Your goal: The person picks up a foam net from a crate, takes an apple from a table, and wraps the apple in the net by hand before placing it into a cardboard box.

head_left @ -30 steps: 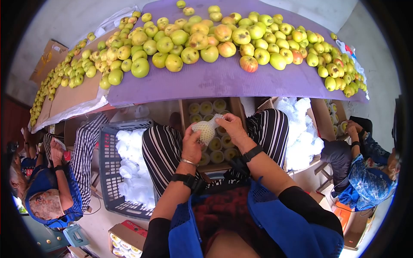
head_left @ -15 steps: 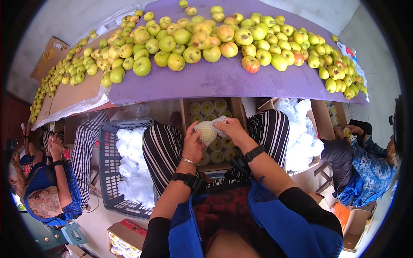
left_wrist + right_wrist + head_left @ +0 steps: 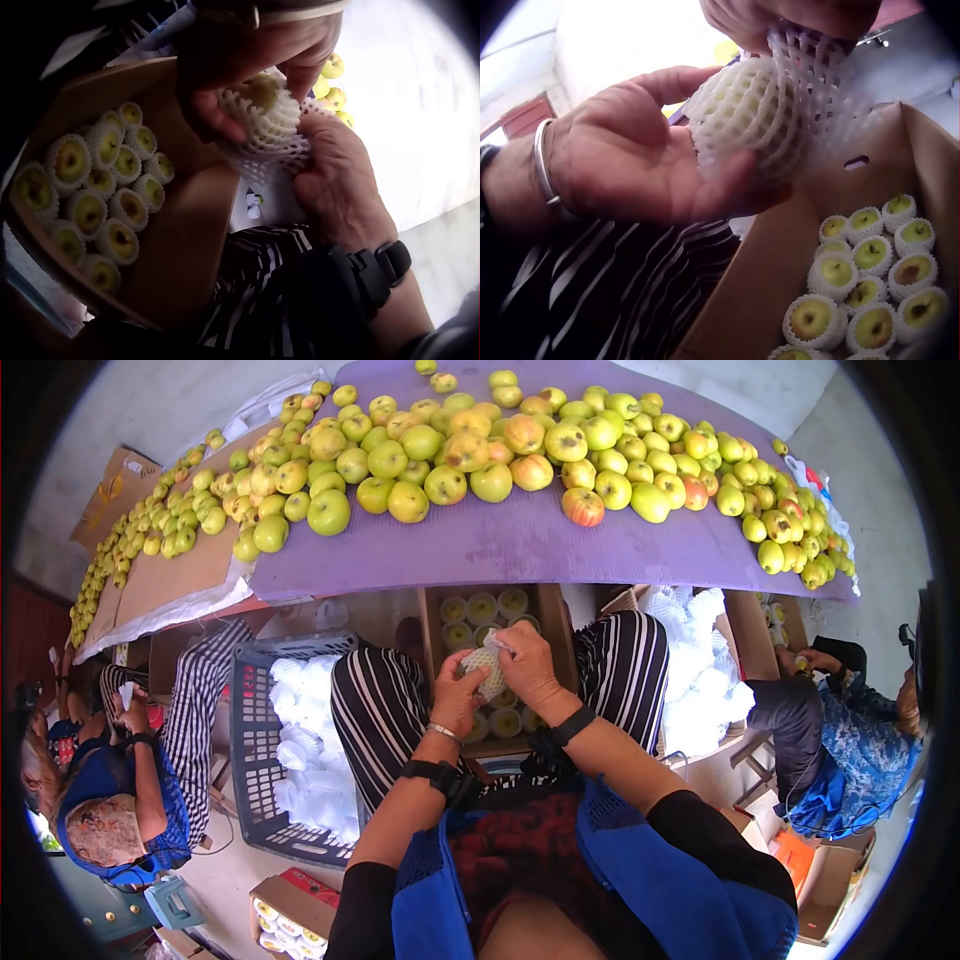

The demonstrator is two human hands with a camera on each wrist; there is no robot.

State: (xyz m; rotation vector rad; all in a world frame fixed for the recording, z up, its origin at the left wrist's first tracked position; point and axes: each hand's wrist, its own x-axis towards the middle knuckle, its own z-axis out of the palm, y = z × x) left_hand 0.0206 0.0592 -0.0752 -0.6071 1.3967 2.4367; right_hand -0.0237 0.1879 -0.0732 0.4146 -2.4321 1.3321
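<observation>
Between the two hands is an apple in a white foam net [image 3: 487, 670]. The left hand [image 3: 457, 697] grips the netted apple [image 3: 746, 112] with fingers curled round it; in the right wrist view its palm [image 3: 630, 150] faces up beneath the fruit. The right hand [image 3: 530, 669] pinches the loose end of the net, seen bunched under its fingers [image 3: 802, 15] in the right wrist view. In the left wrist view the apple's bare top [image 3: 260, 91] shows through the net opening. Below the hands stands a cardboard box [image 3: 560, 622] holding netted apples [image 3: 86, 214].
Many loose apples [image 3: 470, 450] lie on a purple-covered table [image 3: 420, 555] ahead. A dark crate [image 3: 250, 760] of white nets stands at the left, another pile of nets [image 3: 690, 680] at the right. People sit on both sides. A smaller box [image 3: 300, 900] is at the lower left.
The right hand has turned and come in closer to the left hand, over the net end. The netted apple is now more covered by the fingers.
</observation>
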